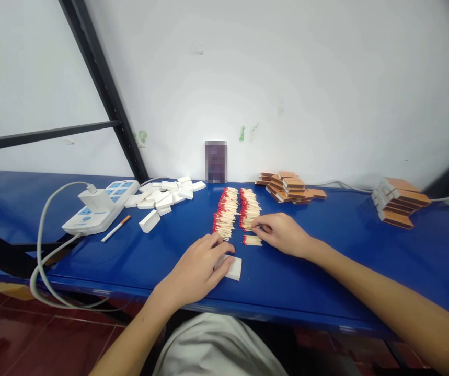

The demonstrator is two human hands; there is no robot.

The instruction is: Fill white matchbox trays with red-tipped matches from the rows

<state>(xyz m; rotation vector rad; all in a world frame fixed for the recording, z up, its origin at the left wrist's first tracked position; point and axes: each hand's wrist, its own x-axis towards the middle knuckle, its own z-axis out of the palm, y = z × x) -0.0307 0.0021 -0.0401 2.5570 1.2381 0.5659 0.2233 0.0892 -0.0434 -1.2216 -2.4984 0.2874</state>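
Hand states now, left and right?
Left hand: closed on small white cardboard box.
Right hand: curled, fingertips touching small bundle of red-tipped wooden matches; grip unclear.

No text, label or number was legible on the matchboxes (292, 187), white trays (167, 196) or power strip (101, 206).

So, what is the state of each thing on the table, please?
left hand: holding the white tray on the table
right hand: fingertips on the right row of matches
left row of matches: lying flat
small bundle: lying apart, beside right hand
power strip: one plug in
cigarette: lying flat
spare trays: loose heap
orange boxes: stacked in two piles
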